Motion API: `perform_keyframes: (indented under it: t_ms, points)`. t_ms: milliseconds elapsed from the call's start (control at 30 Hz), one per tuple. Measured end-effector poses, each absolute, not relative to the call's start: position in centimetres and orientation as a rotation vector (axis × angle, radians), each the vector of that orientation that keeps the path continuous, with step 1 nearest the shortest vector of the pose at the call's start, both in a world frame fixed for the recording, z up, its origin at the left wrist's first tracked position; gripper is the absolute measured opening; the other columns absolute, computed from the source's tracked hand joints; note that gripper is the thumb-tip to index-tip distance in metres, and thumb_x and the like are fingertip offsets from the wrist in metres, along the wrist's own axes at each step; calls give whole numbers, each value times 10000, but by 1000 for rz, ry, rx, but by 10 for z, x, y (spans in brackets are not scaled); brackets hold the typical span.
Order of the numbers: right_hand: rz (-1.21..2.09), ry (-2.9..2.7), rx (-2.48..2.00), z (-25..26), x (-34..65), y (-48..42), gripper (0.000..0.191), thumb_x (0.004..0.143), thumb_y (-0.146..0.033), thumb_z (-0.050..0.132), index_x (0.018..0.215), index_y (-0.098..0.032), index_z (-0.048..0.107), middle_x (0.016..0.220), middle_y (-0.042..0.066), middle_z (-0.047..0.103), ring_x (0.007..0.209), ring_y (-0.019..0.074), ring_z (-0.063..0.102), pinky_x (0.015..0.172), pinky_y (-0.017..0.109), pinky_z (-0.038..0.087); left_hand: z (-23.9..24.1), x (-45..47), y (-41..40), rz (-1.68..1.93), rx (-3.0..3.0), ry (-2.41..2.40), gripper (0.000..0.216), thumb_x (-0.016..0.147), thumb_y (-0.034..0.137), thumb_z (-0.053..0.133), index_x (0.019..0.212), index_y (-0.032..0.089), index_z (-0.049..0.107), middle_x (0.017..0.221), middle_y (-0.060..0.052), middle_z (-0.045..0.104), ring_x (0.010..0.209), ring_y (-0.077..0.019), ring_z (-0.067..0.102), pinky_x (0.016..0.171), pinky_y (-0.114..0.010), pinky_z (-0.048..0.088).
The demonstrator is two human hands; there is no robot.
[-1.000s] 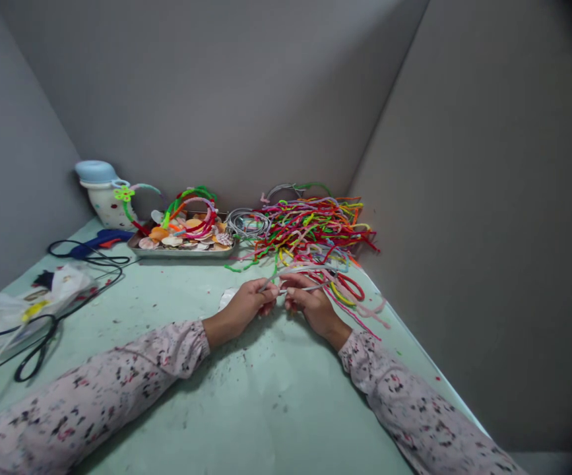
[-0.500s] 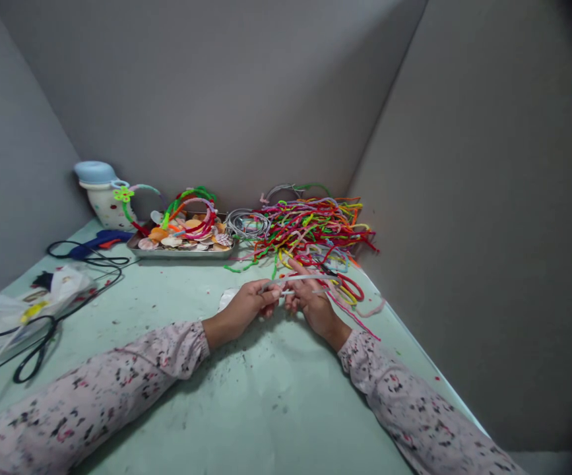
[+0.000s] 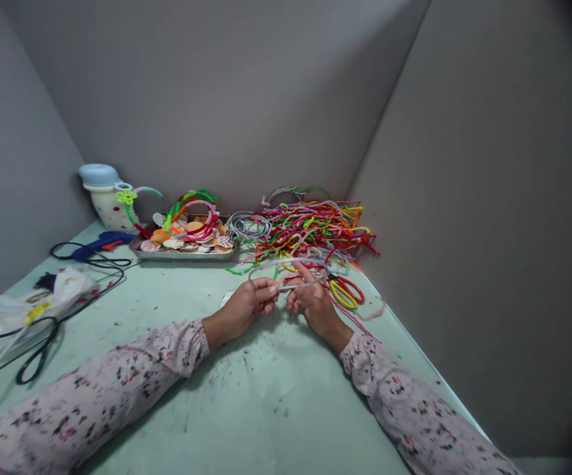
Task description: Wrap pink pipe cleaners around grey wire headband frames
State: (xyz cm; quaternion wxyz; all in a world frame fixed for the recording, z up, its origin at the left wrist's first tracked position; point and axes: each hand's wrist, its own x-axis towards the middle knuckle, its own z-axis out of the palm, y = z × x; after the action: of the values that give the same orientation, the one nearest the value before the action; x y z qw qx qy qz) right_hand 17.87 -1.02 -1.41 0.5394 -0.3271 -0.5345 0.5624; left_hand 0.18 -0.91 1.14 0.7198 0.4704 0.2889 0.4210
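My left hand (image 3: 247, 305) and my right hand (image 3: 312, 302) meet over the pale green table (image 3: 246, 402), both pinched on one grey pipe cleaner (image 3: 293, 285). It runs between the fingertips and its far part curves up and left in a loop above my left hand. The right forefinger points up along it. Just behind and to the right of my hands lies a heap of many-coloured pipe cleaners (image 3: 315, 231). A small white piece shows behind my left wrist, mostly hidden.
A metal tray (image 3: 181, 251) of shells and bent pipe cleaners stands at the back, next to a white pot with a blue lid (image 3: 105, 194). A blue glue gun (image 3: 100, 243), black cables, scissors (image 3: 33, 359) and a plastic bag (image 3: 23, 307) lie at the left. Grey walls close the corner.
The grey pipe cleaner, fairly straight a second ago, is now bent into a loop above my left hand. Both hands have shifted slightly up and away.
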Motion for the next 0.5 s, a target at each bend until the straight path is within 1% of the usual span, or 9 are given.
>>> perform_keyframes:
  t_ms: [67,200,300,400,500]
  points:
    - [1371,-1254,-775,-13,179,-10,675,781,-396,620,1380,-211,369,734,-2,629,551,111,579,466,200,426,10,1,-8,930,1024,629,206,738,286,701,812,114,615,688,12,524,511,-34,438,472,-152,322]
    - [1417,-1163,-738,-11,180,-6,627,785,-456,596,1343,-229,421,836,26,642,562,103,577,455,196,406,10,-1,-8,941,980,601,208,728,275,708,831,114,625,708,3,544,522,-36,446,476,-151,330]
    - [1400,-1070,-732,-12,182,-3,574,828,-500,535,1321,-225,431,840,32,636,544,97,556,450,196,391,10,-1,-7,959,950,588,206,719,266,715,833,123,621,726,-2,555,544,-43,460,488,-152,340]
    - [1325,-1088,-766,-13,183,-3,506,830,-434,563,1278,-222,463,804,12,619,535,89,534,458,192,383,9,0,-7,969,951,626,210,714,277,718,812,125,611,714,3,543,537,-42,453,494,-154,345]
    - [1246,-1234,-788,-12,180,-9,407,805,-367,602,1175,-210,540,784,1,609,542,94,528,489,210,404,9,1,-6,980,979,689,220,704,293,719,786,126,602,681,14,516,515,-43,430,476,-162,325]
